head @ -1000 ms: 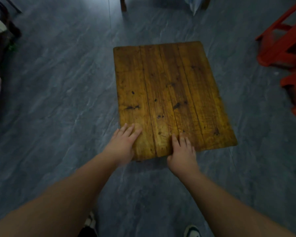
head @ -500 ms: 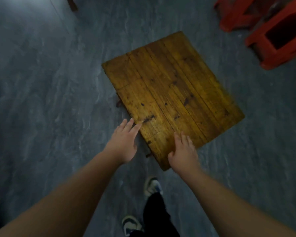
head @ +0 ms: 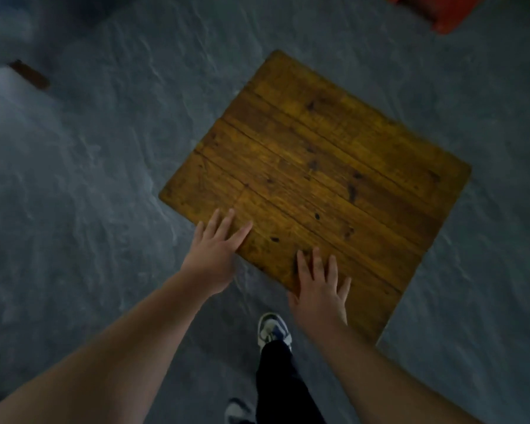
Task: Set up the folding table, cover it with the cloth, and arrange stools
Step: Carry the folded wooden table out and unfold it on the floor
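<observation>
From the head camera, I stood over the wooden folding table (head: 315, 185), which sat on the grey stone-patterned floor (head: 89, 194), just ahead of me and a little to my right. Its planks ran diagonally, from near left to far right. Both my hands lay flat with fingers straight along its near edge: my left hand (head: 216, 255) at the near-left side, fingertips on the top, and my right hand (head: 318, 289) resting on the near corner, the nearer of the two to the tabletop's middle. The top looked worn, amber-varnished, marked with dark knots and seams. No cloth covered it. A red stool (head: 447, 10) showed at the far right edge. My sneaker (head: 271, 330) pointed toward the table.
</observation>
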